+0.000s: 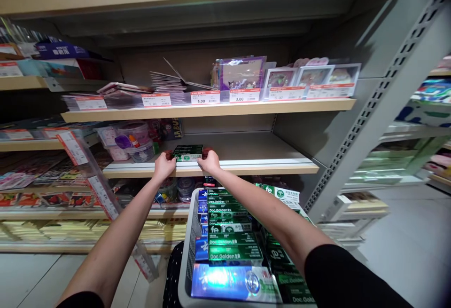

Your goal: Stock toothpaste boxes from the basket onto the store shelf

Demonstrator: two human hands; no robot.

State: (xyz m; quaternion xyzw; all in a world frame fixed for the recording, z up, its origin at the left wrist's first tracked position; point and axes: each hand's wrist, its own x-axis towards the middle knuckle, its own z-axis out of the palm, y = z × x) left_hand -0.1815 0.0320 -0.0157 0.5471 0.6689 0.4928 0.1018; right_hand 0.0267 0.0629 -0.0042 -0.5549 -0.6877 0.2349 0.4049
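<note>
A short stack of dark green toothpaste boxes (188, 152) rests at the front of the middle shelf (243, 146). My left hand (165, 164) grips the stack's left end, and my right hand (210, 161) closes on its right end. Fingers of both hands are partly hidden behind the boxes. Below my right forearm stands a grey-white basket (186, 251), packed with more green toothpaste boxes (234, 247) marked Doc.Golden. A shiny blue box (232, 283) lies across the near end of the basket.
Clear plastic tubs (136, 141) sit left of the stack on the same shelf. The shelf above carries booklets (167, 84), framed items (315, 80) and price tags. A strip of price labels (102, 195) juts out at left. A slotted metal upright (366, 101) borders the right.
</note>
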